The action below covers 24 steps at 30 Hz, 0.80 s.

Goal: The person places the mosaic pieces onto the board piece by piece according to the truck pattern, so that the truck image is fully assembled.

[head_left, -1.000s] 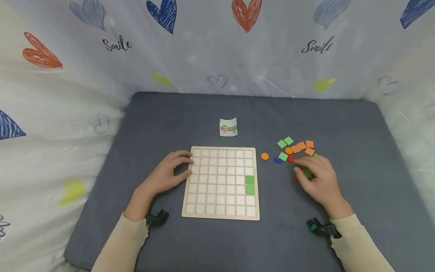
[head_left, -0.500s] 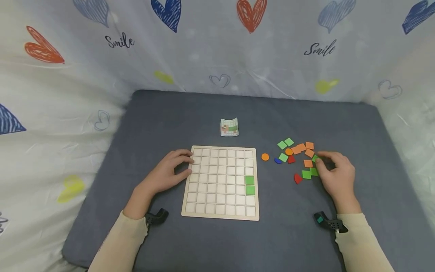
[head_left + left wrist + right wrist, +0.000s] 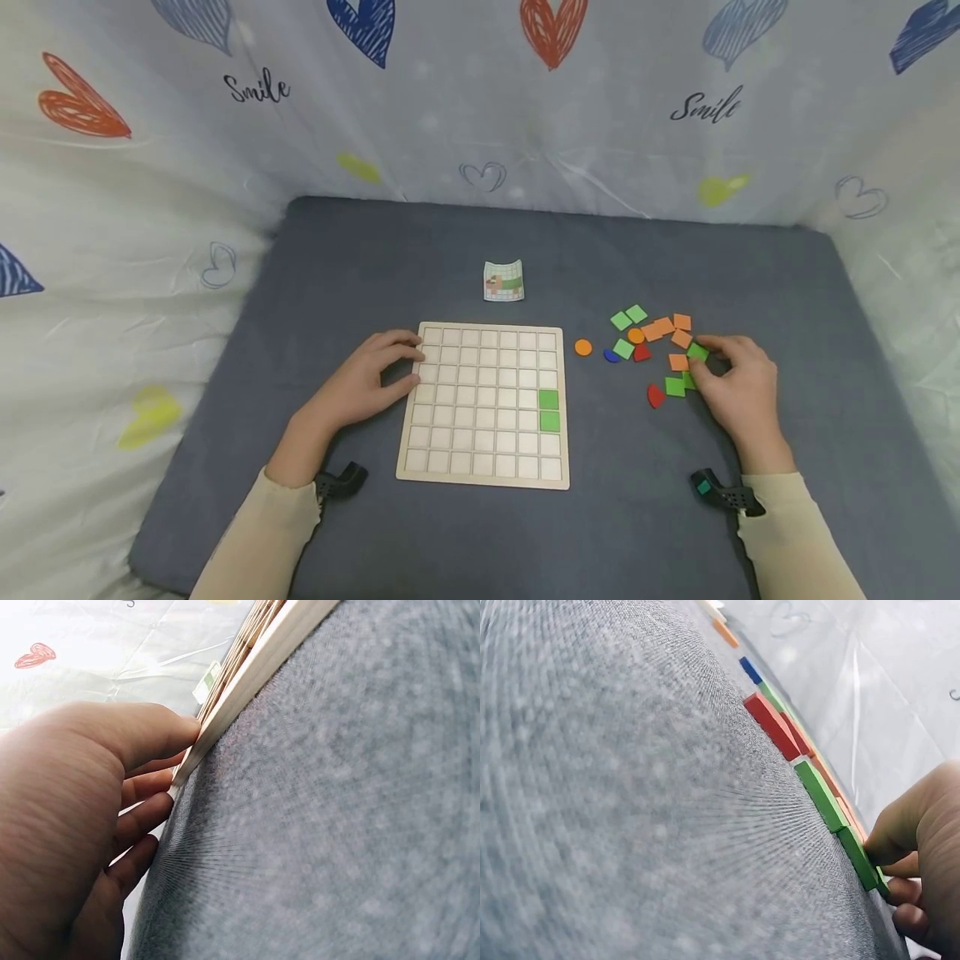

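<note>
My left hand rests at the left edge of a square wooden grid board, its thumb and fingertips right at the rim. In the left wrist view the thumb touches the board's side. Two green square tiles sit one below the other in the board's rightmost column. My right hand pinches a green square tile between thumb and index finger, at the right of the loose pieces. Below that tile lie two more green squares, one partly hidden by the thumb.
Orange squares, green squares, a red piece and a blue piece lie right of the board. An orange disc sits nearest it. A small picture card lies behind the board on the grey table.
My right hand has moved right from over the pieces, uncovering the red and green ones, and now pinches a green square tile. The left hand stays at the board's edge.
</note>
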Tool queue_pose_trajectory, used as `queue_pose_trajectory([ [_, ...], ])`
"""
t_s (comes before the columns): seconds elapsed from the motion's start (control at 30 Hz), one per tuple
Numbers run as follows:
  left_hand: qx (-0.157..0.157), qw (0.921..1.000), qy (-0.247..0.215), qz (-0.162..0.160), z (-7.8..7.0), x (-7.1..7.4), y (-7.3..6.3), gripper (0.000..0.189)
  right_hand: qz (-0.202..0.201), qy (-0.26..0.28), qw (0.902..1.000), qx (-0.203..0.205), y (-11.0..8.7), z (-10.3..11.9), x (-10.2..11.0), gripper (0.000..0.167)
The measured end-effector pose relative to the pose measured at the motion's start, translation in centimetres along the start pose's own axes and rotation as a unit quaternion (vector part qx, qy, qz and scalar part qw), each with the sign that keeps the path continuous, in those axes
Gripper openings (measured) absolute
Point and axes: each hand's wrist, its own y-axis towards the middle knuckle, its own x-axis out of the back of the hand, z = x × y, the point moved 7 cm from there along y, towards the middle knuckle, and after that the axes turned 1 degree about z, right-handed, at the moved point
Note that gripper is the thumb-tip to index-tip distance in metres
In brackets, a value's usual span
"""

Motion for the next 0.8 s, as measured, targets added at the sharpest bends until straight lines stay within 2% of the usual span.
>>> queue_pose_trajectory([
  [0.3, 0.001, 1.0000, -0.003, -0.001, 0.13, -0.07, 0.08, 0.032, 0.027, -0.015, 0.9994, -0.016, 0.18, -0.41, -0.22, 0.035],
  [0.8, 0.007, 1.0000, -0.005, 0.000, 0.11, -0.01, -0.10, 0.033, 0.010, -0.007, 0.9998, -0.013, 0.10, 0.30, 0.08, 0.031],
])
